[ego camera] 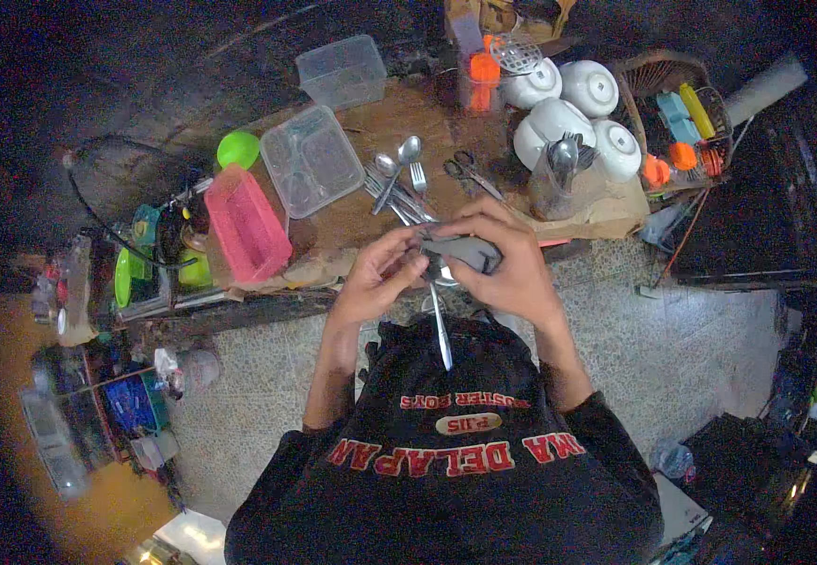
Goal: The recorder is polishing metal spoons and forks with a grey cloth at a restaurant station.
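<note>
Both my hands meet at the near edge of the wooden tabletop (pixel 408 106). My right hand (pixel 507 261) grips a grey cloth (pixel 461 248), partly bunched in the palm. At the cloth's left end, the fingers of my left hand (pixel 386 272) pinch a metal utensil (pixel 440 325), whose handle points down towards my body; its head is hidden by the cloth and fingers. Just beyond my hands lies a loose pile of forks and spoons (pixel 398 194), with a spoon (pixel 410 148) and a fork (pixel 418 176) at its far side. Black-handled scissors (pixel 472 174) rest to the right of the pile.
Left of the cutlery are a clear divided container (pixel 312 162), a pink basket (pixel 247 226), a green bowl (pixel 238 150) and a clear box (pixel 341 70). On the right stand a clear cup of cutlery (pixel 562 169), upturned white bowls (pixel 590 88) and a wicker basket (pixel 722 166) of small items.
</note>
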Motion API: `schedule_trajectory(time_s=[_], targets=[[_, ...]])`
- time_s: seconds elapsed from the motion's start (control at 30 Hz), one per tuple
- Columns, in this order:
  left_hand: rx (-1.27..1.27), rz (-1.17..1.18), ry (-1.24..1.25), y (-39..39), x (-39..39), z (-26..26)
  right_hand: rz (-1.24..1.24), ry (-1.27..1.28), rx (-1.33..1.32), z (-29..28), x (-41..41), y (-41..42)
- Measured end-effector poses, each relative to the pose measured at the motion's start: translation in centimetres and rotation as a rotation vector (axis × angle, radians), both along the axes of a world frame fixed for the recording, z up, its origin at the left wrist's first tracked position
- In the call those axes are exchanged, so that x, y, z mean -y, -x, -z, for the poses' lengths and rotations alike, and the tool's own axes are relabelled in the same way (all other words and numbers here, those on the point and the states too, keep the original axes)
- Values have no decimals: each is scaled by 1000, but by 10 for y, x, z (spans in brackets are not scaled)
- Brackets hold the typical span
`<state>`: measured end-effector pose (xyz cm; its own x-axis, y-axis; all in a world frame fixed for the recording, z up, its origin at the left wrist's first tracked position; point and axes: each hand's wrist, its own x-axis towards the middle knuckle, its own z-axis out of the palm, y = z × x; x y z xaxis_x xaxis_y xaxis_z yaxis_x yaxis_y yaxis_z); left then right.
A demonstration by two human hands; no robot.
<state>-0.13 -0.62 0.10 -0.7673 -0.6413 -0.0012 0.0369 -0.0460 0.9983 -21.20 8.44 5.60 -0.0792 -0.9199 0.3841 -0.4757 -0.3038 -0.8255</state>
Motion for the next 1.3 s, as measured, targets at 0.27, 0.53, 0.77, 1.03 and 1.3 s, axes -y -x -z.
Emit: schedule_trajectory(time_s=[0.27, 0.53, 0.77, 1.03, 1.3], targets=[[-65, -22, -116, 6, 3, 8, -4, -12, -212, 8, -15, -9], [-78, -126, -12, 11, 1, 8, -422, -204, -192, 2, -43, -14], [0, -169, -20, 16, -5, 1, -52, -81, -262, 0, -16, 3], [1, -232, 77, 10, -12, -15, -27, -44, -390, -14, -10, -9], [35, -272, 47, -5, -19, -10, -327, -108, -229, -4, -41, -24]])
